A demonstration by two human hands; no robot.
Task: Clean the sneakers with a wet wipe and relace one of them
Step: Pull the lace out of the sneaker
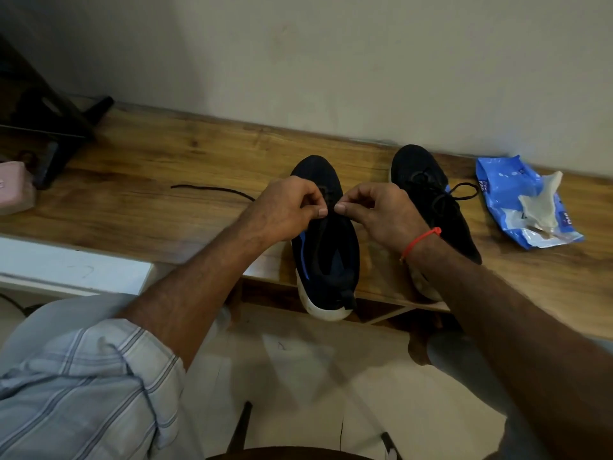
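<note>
Relacing the near sneaker

Both hands, left (287, 207) and right (374, 212), pinch the lace (212, 189) over the sneaker (326, 247) at frame centre; its long axis points away, the loose lace trailing left on the worktop (166, 167).

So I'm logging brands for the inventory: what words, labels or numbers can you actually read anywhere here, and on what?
Blue wet wipe pack: white print near two edges, too blurred to read.
Black sneakers: no readable logo or text.
Pink object at far left: no legible mark.
</note>
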